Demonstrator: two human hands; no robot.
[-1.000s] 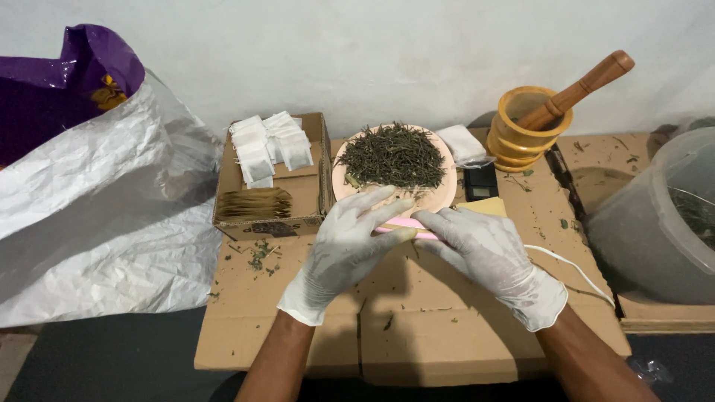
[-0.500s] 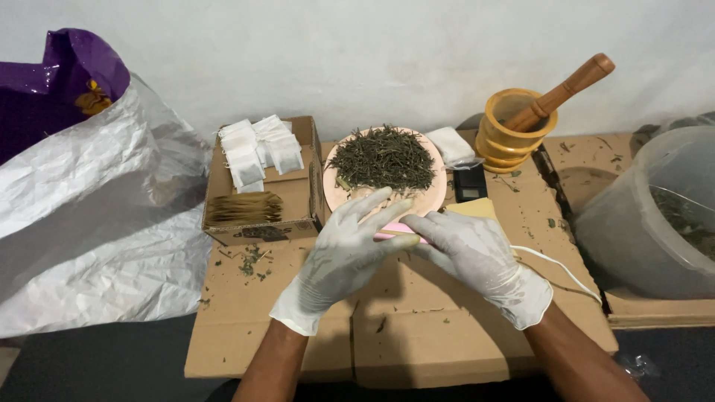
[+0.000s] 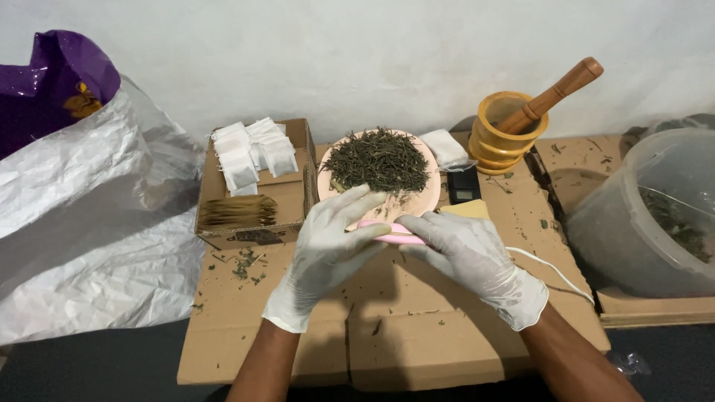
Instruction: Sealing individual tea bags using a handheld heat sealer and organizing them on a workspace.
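Currently both gloved hands pinch the pink tool (image 3: pixel 392 232) level: left hand (image 3: pixel 328 242) clamps one end, right hand (image 3: pixel 465 249) the other, just before the plate of dried leaves (image 3: pixel 380 160).

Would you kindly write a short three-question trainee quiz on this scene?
1. True or false: both hands, left hand and right hand, touch the pink tool.
2. What lies on the plate? A) dried leaves B) coins C) white sachets
3. Fill in: the pestle leans in the ____.

Key
1. True.
2. A.
3. Mortar; the white sachets stand in the cardboard box instead.
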